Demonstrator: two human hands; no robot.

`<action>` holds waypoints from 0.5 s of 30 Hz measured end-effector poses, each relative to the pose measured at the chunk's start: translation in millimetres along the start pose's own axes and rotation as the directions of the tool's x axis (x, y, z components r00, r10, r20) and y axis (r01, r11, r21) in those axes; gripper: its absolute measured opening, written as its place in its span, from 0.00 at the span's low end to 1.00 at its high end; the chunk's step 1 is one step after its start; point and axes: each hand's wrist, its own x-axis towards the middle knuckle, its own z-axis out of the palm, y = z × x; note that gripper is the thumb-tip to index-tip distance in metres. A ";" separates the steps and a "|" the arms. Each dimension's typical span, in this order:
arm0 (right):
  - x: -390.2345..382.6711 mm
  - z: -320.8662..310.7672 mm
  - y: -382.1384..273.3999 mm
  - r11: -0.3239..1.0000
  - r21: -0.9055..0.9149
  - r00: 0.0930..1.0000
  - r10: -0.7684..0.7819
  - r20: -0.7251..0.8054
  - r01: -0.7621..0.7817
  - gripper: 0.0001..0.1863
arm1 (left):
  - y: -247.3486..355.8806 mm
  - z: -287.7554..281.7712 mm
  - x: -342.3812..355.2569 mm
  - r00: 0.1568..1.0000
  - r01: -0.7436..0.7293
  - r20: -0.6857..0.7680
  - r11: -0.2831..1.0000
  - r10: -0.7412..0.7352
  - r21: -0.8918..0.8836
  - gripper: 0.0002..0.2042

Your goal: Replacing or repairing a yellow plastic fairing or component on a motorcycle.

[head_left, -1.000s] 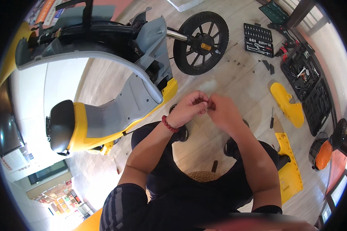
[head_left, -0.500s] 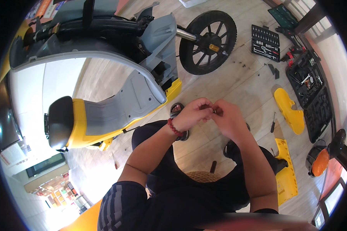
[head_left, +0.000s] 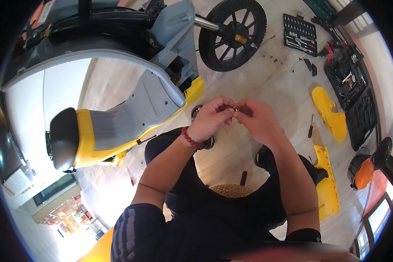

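Pinching a small pale piece (head_left: 236,110) at two o'clock of the head view's centre, your left hand (head_left: 210,118) and right hand (head_left: 258,121) meet with fingertips pressed together. Too light a pinch could drop it onto the floor (head_left: 231,150), where it may roll. Your fingers hide most of its shape; the scooter (head_left: 155,102) at ten o'clock is cut off above.

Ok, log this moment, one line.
left hand, red beaded bracelet on wrist; right hand beside it; tiny pale item between them, unidentifiable; yellow-grey scooter at left
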 end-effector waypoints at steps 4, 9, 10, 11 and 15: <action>-1.3 0.1 -6.8 1.000 0.000 1.000 -0.016 -0.009 0.016 0.09 | 2.5 1.3 0.1 1.000 -0.013 -0.001 0.999 0.013 -0.044 0.08; 1.0 0.3 -4.3 0.999 0.031 1.000 -0.012 -0.006 0.012 0.09 | -0.5 2.3 1.0 0.999 -0.049 -0.007 0.997 0.049 -0.052 0.09; 0.8 0.2 -2.5 0.999 0.031 1.000 -0.017 -0.021 0.018 0.09 | -0.9 3.4 1.2 0.998 -0.058 -0.008 0.997 0.058 -0.051 0.09; 0.8 0.0 -0.7 0.999 0.031 0.999 -0.022 -0.036 0.023 0.09 | -0.3 3.8 1.3 0.998 -0.056 -0.010 0.997 0.055 -0.052 0.09; 0.1 -1.1 4.2 0.999 0.018 0.998 -0.041 -0.051 0.042 0.10 | 1.0 4.2 1.9 0.999 -0.025 -0.038 0.999 0.024 -0.032 0.09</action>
